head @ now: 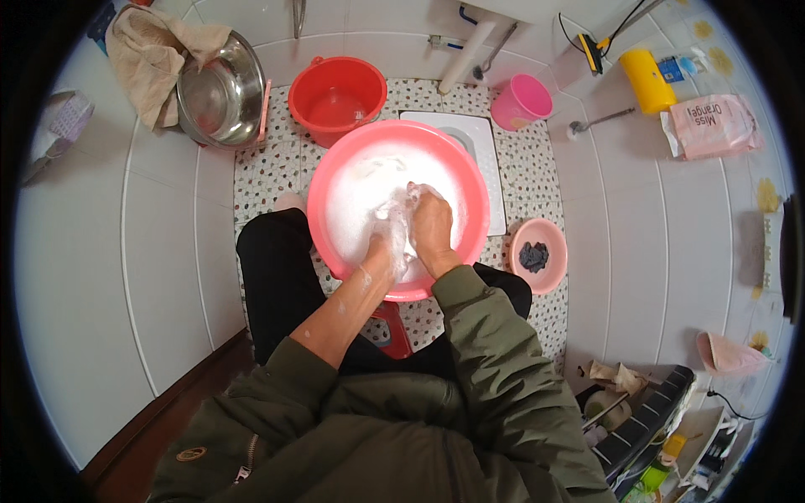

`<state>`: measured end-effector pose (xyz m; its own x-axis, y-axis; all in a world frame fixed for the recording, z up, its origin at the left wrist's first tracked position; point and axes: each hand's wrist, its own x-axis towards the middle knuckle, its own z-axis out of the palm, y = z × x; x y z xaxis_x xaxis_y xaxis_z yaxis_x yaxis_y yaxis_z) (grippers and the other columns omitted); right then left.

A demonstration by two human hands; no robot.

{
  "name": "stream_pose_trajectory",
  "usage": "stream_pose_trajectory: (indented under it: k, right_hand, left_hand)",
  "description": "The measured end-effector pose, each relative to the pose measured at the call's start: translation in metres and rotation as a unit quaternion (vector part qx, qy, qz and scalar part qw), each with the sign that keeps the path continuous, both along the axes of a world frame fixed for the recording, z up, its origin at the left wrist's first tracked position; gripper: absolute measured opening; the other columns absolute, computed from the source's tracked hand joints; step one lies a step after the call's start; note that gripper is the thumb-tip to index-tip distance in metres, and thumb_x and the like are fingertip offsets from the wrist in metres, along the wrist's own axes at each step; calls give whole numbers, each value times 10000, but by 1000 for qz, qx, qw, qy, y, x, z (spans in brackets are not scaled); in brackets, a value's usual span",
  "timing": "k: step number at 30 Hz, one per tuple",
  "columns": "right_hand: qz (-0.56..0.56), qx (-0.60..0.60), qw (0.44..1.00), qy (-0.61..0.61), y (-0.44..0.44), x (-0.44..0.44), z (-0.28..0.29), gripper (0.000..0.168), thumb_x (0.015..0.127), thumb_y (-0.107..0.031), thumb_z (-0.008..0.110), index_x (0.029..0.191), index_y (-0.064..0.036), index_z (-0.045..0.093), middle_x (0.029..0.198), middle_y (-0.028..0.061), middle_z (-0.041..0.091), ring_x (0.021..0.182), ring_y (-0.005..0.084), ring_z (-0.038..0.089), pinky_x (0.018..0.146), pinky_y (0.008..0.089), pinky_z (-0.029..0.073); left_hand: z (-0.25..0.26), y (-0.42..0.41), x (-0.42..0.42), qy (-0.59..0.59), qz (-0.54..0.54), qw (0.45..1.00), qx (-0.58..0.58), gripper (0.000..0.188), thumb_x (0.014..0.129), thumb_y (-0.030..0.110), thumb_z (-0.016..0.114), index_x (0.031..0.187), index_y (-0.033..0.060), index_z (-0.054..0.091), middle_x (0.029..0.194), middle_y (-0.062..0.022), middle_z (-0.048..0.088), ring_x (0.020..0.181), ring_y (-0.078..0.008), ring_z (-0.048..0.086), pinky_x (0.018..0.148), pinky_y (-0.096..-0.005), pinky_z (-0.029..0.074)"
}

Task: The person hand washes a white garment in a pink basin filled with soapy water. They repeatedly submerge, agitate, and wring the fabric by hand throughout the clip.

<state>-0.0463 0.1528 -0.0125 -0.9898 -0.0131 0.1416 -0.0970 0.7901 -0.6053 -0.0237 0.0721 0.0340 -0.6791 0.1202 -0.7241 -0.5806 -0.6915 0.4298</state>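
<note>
A large pink plastic basin (319, 220), full of white suds, stands before me between my knees. My left hand (388, 229) is coated in foam over the basin's middle, close beside my right hand. Foam hides most of its fingers. My right hand (431, 225) is curled, knuckles up, with suds on its fingers and thumb. White foamy matter lies between the two hands; whether it is cloth or only suds cannot be told. A pale patch, perhaps wet fabric, shows in the foam (383, 166) near the far rim.
Behind the basin are a red bucket (336, 88), a white squat-toilet pan (494, 188) and a pink pail (522, 102). A small pink basin (556, 258) with dark cloth (534, 257) stands at right. A steel basin (220, 94) with a beige towel (148, 63) is at upper left.
</note>
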Motion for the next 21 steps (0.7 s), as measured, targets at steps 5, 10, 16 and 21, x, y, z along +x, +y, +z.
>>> stream_pose_trajectory:
  k: [5,10,16,21]
  right_hand:
    - [40,-23,998,36,-23,12,-4,217,899,-134,601,780,43,642,759,252,642,705,432,644,640,485,503]
    - [12,-11,1000,-8,-4,-10,16,327,957,-181,566,726,48,602,755,293,621,694,454,614,640,474,477]
    - [-55,-167,963,-206,37,-29,-10,391,946,-308,543,787,42,611,627,177,589,575,299,608,567,430,483]
    - [-63,-255,913,-311,42,-15,-12,380,966,-368,553,880,-1,603,650,41,537,512,127,501,469,324,428]
  left_hand:
    - [-125,-36,-13,6,25,987,160,409,996,472,493,1154,108,591,1092,-50,651,988,-212,615,909,-410,506]
    - [-62,-17,-5,-7,-10,997,73,318,998,421,509,1141,148,590,1040,-19,661,917,-174,647,741,-388,556]
    - [-52,-40,-22,7,37,994,103,296,1015,402,477,1151,151,555,981,-19,667,760,-154,690,494,-259,530]
    - [-55,-48,-19,27,53,986,155,290,1018,417,462,1116,163,563,919,-4,660,648,-125,667,375,-210,434]
